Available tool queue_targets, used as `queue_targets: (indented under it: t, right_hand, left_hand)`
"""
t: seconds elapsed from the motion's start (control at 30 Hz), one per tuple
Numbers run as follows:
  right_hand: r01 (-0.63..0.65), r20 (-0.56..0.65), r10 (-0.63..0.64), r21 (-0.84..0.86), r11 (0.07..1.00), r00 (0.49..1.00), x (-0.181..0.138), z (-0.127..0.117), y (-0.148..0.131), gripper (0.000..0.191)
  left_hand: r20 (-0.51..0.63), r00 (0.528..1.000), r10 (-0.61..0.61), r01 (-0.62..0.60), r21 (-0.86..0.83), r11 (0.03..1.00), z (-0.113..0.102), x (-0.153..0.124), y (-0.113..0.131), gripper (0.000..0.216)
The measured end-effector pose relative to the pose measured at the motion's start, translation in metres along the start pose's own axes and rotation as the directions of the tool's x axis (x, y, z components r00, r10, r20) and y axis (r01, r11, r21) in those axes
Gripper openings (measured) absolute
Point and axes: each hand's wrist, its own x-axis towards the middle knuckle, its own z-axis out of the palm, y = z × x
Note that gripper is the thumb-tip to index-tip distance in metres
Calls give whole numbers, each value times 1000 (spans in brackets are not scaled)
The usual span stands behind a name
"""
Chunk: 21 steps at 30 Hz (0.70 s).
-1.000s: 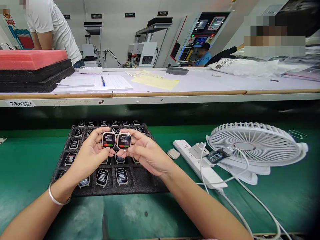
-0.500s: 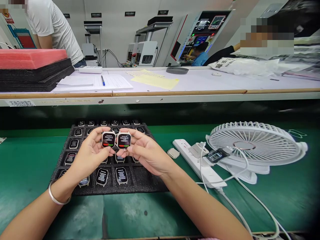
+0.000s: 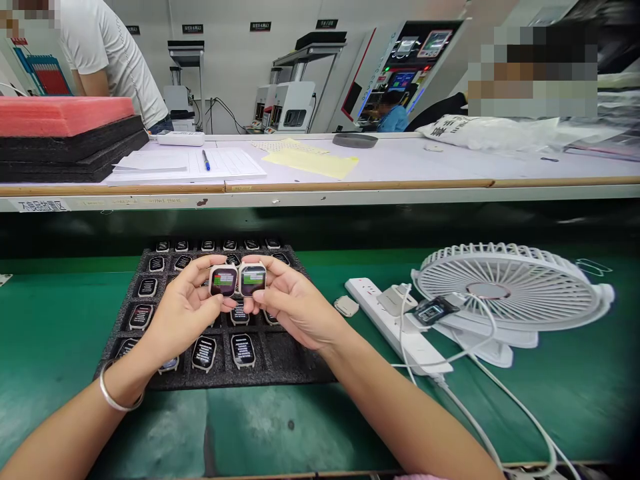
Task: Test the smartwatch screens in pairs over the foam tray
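My left hand [image 3: 187, 303] is closed around a smartwatch case [image 3: 223, 281] without a strap, its lit screen facing me. Right beside it, my right hand [image 3: 295, 303] grips a second smartwatch case [image 3: 253, 280], the thumb at its lower edge. Both screens show coloured bands, mostly green. Under my hands lies a black foam tray [image 3: 287, 357] with several rows of similar watch cases, such as the watch [image 3: 243, 350] in the front row. Part of the tray is hidden behind my hands and wrists.
To the right are a white power strip [image 3: 370, 300], a white fan [image 3: 530, 287] and loose cables. A small pale square piece [image 3: 347, 306] lies by the strip. A shelf [image 3: 310, 190] crosses above the green mat [image 3: 260, 427]. Another person [image 3: 107, 60] stands behind it, at left.
Both watch screens have changed from white text with a red and green bar to coloured bands. My hands have shifted slightly right with the watches, which now look tilted.
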Motion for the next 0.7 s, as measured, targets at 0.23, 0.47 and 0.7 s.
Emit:
queue_targets:
  t: [0.23,0.47,0.7]
  right_hand:
    - [-10,-6,10,10,1000,1000,2,-1,3,34]
    - [-9,-6,9,-17,1000,1000,0,0,0,35]
    - [-15,-7,15,-16,1000,1000,0,0,0,38]
  left_hand:
    - [11,1000,-18,18,11,1000,-1,-3,0,35]
    - [14,1000,-25,25,-5,1000,-2,-3,-2,31]
    - [26,999,-31,32,-21,999,-5,-3,-5,32]
